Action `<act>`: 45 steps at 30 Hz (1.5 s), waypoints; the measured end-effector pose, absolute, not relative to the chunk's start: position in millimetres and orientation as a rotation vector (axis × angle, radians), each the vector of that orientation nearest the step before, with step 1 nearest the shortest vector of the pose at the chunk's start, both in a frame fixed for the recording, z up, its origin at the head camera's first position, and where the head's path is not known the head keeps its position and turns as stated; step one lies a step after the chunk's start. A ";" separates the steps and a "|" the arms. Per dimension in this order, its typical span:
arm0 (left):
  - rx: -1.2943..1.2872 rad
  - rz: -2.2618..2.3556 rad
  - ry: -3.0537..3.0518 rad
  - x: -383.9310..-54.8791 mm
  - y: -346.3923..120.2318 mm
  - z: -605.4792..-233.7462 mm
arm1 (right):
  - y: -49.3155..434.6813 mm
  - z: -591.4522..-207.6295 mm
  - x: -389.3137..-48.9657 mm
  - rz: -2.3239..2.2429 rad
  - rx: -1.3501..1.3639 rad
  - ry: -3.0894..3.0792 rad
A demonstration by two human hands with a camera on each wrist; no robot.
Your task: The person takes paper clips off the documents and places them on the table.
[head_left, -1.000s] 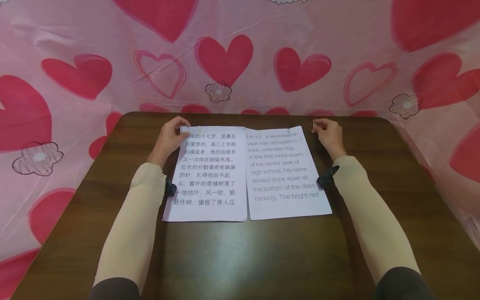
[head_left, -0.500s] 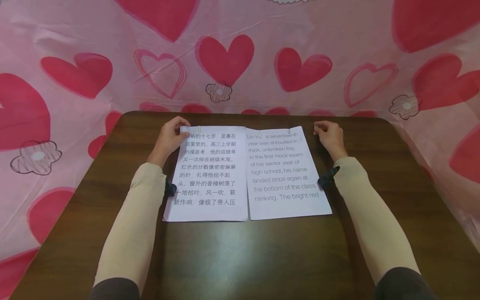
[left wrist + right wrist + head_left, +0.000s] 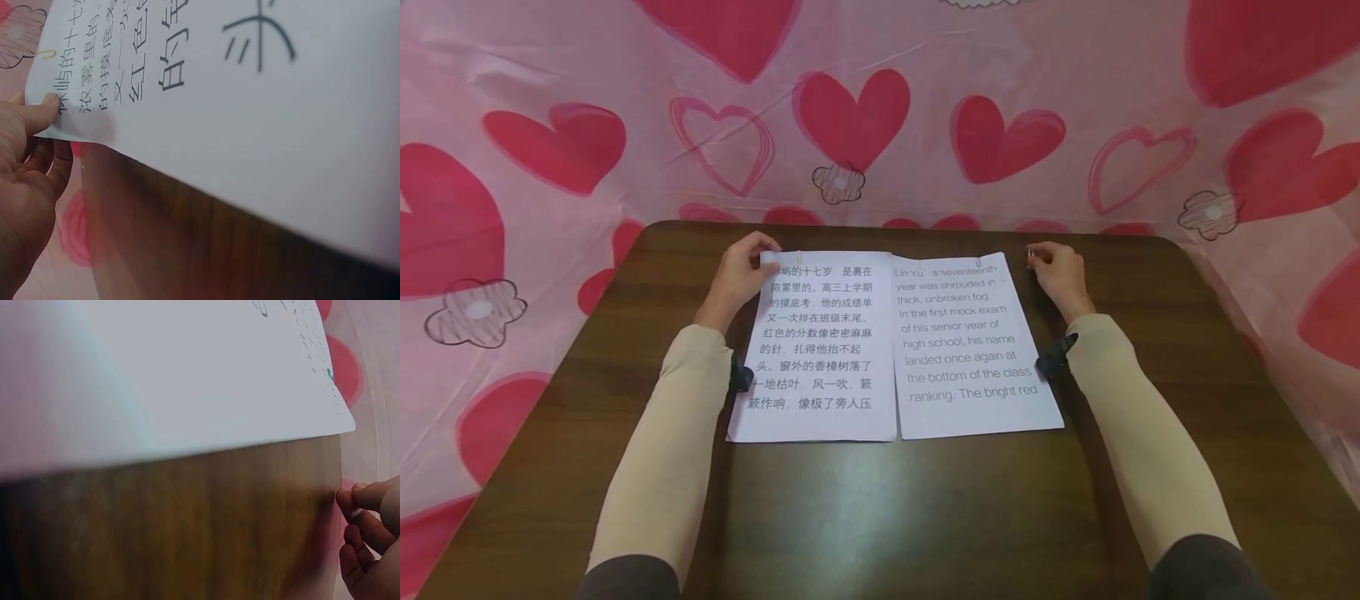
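Two printed sheets lie side by side on the table. In the head view my left hand (image 3: 741, 279) pinches the top left corner of the sheet with Chinese text (image 3: 820, 342), thumb on top and fingers beneath. A yellow paper clip (image 3: 47, 54) sits on that sheet's top edge. My right hand (image 3: 1060, 275) is off the top right corner of the sheet with English text (image 3: 973, 350), fingertips together around a small whitish thing (image 3: 355, 514), its kind too small to tell. On the English sheet's top edge are a dark green clip (image 3: 978, 262) and a pale clip (image 3: 917, 266).
The dark wooden table (image 3: 880, 517) stretches out in front of and beside the sheets. Behind its far edge hangs a pink cloth (image 3: 917, 50) printed with hearts. Dark wrist devices (image 3: 1054, 357) sit at both cuffs, close over the sheets' outer sides.
The right hand has shifted very slightly to the right since a second ago. Left hand and sheets stay practically still.
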State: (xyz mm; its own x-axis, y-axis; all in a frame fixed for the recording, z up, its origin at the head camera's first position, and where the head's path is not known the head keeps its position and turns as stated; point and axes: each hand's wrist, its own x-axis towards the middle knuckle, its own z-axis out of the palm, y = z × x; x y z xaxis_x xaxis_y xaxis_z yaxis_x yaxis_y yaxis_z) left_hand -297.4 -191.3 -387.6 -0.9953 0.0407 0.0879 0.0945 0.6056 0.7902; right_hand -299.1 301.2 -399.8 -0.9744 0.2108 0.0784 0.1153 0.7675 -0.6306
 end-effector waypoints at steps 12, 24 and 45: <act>-0.131 -1.375 -2.746 -297.1 -192.1 -389.1 | 302.4 -400.7 -296.0 0.929 -0.220 -2.866; -0.131 -1.369 -2.759 -295.7 -192.8 -389.4 | 302.7 -401.6 -299.7 0.830 -0.193 -2.912; -0.125 -1.377 -2.753 -295.1 -191.4 -388.3 | 295.5 -396.5 -305.6 0.913 -0.217 -2.763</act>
